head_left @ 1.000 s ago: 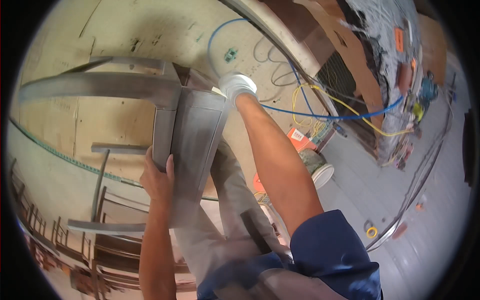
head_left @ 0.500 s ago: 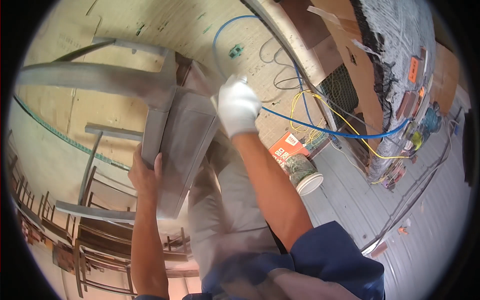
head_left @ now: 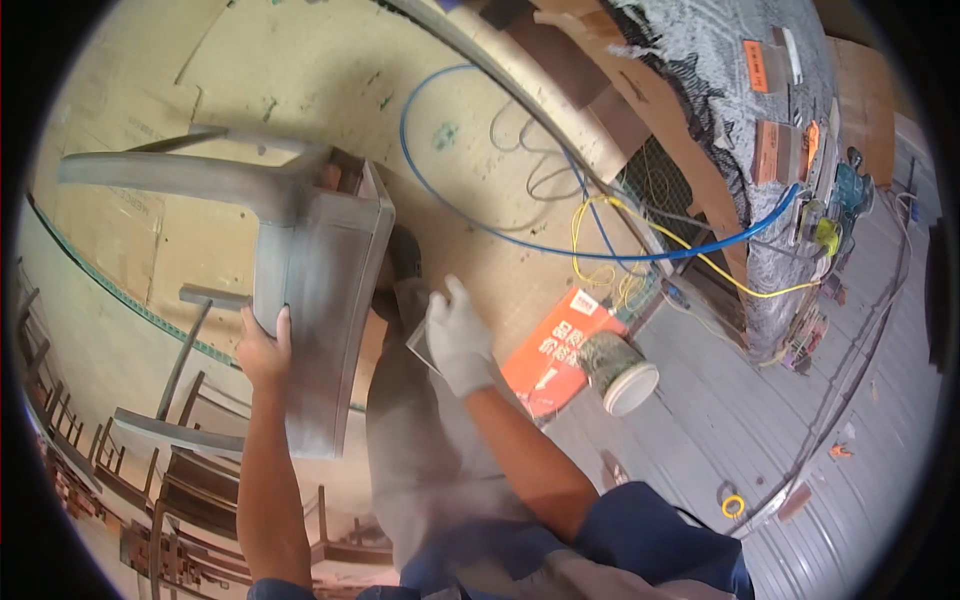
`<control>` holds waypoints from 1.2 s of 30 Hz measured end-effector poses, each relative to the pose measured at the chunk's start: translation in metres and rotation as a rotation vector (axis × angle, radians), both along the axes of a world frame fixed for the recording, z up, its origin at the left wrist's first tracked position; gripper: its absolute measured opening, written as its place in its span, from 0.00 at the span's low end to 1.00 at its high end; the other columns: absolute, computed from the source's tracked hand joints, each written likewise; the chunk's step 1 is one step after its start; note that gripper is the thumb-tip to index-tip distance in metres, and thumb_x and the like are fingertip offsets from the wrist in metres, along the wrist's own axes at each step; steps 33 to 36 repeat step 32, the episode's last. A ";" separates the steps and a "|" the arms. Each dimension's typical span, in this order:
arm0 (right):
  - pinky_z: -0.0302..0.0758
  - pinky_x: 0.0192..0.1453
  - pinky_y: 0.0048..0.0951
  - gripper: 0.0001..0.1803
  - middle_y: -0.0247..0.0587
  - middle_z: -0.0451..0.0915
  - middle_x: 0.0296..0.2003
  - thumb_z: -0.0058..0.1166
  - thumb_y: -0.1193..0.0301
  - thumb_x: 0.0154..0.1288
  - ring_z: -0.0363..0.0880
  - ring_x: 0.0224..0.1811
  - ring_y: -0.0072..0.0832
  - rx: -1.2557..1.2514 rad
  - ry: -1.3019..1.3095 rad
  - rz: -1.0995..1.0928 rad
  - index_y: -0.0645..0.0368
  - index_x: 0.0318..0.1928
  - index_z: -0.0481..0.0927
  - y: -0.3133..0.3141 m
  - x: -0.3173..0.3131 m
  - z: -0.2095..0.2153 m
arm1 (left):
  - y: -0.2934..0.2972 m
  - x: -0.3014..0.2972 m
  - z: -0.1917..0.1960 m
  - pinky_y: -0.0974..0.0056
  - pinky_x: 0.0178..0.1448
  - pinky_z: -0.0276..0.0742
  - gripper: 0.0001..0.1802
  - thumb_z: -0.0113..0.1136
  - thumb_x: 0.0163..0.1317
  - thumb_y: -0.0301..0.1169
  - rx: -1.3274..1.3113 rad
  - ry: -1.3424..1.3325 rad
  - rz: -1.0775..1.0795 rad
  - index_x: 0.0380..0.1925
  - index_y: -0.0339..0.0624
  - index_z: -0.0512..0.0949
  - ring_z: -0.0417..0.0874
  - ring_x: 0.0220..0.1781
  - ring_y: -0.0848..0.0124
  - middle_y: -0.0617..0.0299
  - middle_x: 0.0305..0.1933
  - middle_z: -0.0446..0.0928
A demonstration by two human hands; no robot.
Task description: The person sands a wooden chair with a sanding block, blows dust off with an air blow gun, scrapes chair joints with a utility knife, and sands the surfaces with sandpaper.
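A grey chair frame (head_left: 335,270) with curved legs lies tipped over on its side in front of me, its broad flat panel facing up. My bare left hand (head_left: 264,348) grips the panel's left edge, thumb on top. My right hand (head_left: 458,340), in a white glove, is to the right of the panel and apart from it, above my trouser legs. Between its fingers is a small flat rectangular pad (head_left: 420,343), grey with a pale edge; the glove covers part of it.
A blue hose (head_left: 520,241) and a yellow cable (head_left: 700,252) cross the right side. Nearby stand an orange-red box (head_left: 550,345) and a stained bucket (head_left: 632,388). A plastic-wrapped bench with tools (head_left: 790,230) is at far right. Brown chairs (head_left: 200,485) stand lower left.
My right hand has pulled back from the panel's far right edge toward my body with the pad. The chair frame has turned slightly; my left hand keeps its hold. The view has shifted.
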State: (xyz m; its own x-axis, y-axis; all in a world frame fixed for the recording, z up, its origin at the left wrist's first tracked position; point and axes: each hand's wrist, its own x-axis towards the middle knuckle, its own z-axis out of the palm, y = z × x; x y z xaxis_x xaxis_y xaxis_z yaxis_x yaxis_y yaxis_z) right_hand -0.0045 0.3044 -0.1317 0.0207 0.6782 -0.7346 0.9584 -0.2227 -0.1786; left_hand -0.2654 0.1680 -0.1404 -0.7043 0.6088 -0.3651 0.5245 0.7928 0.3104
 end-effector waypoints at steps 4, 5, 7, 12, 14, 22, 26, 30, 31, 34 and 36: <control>0.76 0.64 0.45 0.32 0.56 0.84 0.56 0.58 0.48 0.72 0.83 0.58 0.51 -0.005 -0.039 -0.260 0.51 0.68 0.73 0.038 0.059 0.052 | 0.004 0.007 0.001 0.45 0.54 0.81 0.33 0.62 0.72 0.48 -0.040 0.074 -0.021 0.69 0.40 0.69 0.85 0.53 0.40 0.39 0.54 0.82; 0.77 0.64 0.45 0.32 0.53 0.83 0.58 0.62 0.51 0.71 0.83 0.59 0.49 0.184 0.113 -0.301 0.52 0.68 0.73 0.029 0.086 0.054 | 0.009 0.007 0.001 0.46 0.58 0.80 0.34 0.60 0.73 0.47 0.032 0.140 -0.048 0.71 0.40 0.67 0.83 0.58 0.41 0.39 0.59 0.81; 0.77 0.64 0.44 0.30 0.51 0.83 0.59 0.63 0.53 0.71 0.83 0.60 0.47 0.378 0.246 -0.322 0.52 0.67 0.73 0.045 0.119 0.060 | 0.003 0.007 -0.009 0.47 0.76 0.66 0.41 0.60 0.73 0.43 0.103 0.165 -0.106 0.78 0.36 0.57 0.67 0.77 0.42 0.39 0.77 0.64; 0.78 0.63 0.39 0.30 0.48 0.82 0.59 0.64 0.60 0.71 0.82 0.59 0.44 0.553 0.400 -0.230 0.56 0.68 0.73 0.133 0.121 0.147 | 0.064 0.064 0.044 0.47 0.81 0.59 0.37 0.57 0.71 0.29 0.200 0.279 -0.332 0.78 0.37 0.58 0.62 0.80 0.43 0.42 0.81 0.60; 0.79 0.61 0.35 0.26 0.47 0.83 0.57 0.64 0.63 0.71 0.84 0.56 0.41 0.787 0.428 0.009 0.59 0.65 0.76 0.178 0.118 0.171 | 0.092 0.083 0.040 0.48 0.82 0.59 0.38 0.59 0.69 0.28 0.106 0.129 -0.569 0.78 0.37 0.59 0.61 0.81 0.45 0.46 0.82 0.59; 0.73 0.68 0.38 0.23 0.55 0.83 0.59 0.56 0.59 0.76 0.81 0.62 0.44 1.185 0.103 0.227 0.64 0.61 0.80 0.511 0.216 0.234 | 0.163 0.107 -0.006 0.51 0.84 0.56 0.30 0.54 0.72 0.31 -0.025 0.286 -0.503 0.73 0.39 0.66 0.63 0.81 0.56 0.54 0.81 0.62; 0.73 0.67 0.38 0.26 0.53 0.83 0.59 0.53 0.55 0.78 0.78 0.65 0.50 1.037 -0.300 0.522 0.60 0.66 0.77 0.675 0.329 0.248 | 0.187 0.173 -0.038 0.48 0.74 0.70 0.17 0.55 0.68 0.30 -0.253 -0.068 -0.647 0.53 0.34 0.80 0.78 0.67 0.52 0.47 0.61 0.81; 0.65 0.77 0.39 0.32 0.51 0.72 0.72 0.57 0.55 0.75 0.70 0.75 0.45 0.867 0.081 0.634 0.57 0.72 0.72 0.551 0.189 0.222 | 0.100 0.249 -0.036 0.48 0.53 0.83 0.13 0.58 0.66 0.33 -0.278 -0.473 -0.780 0.48 0.47 0.84 0.88 0.48 0.52 0.54 0.41 0.87; 0.60 0.81 0.40 0.34 0.49 0.66 0.77 0.60 0.54 0.74 0.65 0.78 0.42 0.622 0.417 0.789 0.55 0.73 0.72 0.529 0.174 0.219 | 0.090 0.266 -0.024 0.49 0.59 0.81 0.15 0.59 0.69 0.37 -0.249 -0.592 -0.603 0.53 0.51 0.84 0.87 0.52 0.51 0.53 0.45 0.87; 0.60 0.81 0.40 0.34 0.49 0.66 0.77 0.60 0.54 0.74 0.65 0.78 0.42 0.621 0.391 0.808 0.55 0.73 0.72 0.531 0.172 0.226 | 0.108 0.277 -0.010 0.48 0.62 0.79 0.15 0.59 0.70 0.40 -0.239 -0.614 -0.454 0.55 0.59 0.84 0.86 0.55 0.50 0.55 0.49 0.87; 0.60 0.81 0.40 0.34 0.49 0.66 0.77 0.60 0.54 0.74 0.65 0.78 0.42 0.621 0.391 0.808 0.55 0.73 0.72 0.531 0.172 0.226 | 0.108 0.277 -0.010 0.48 0.62 0.79 0.15 0.59 0.70 0.40 -0.239 -0.614 -0.454 0.55 0.59 0.84 0.86 0.55 0.50 0.55 0.49 0.87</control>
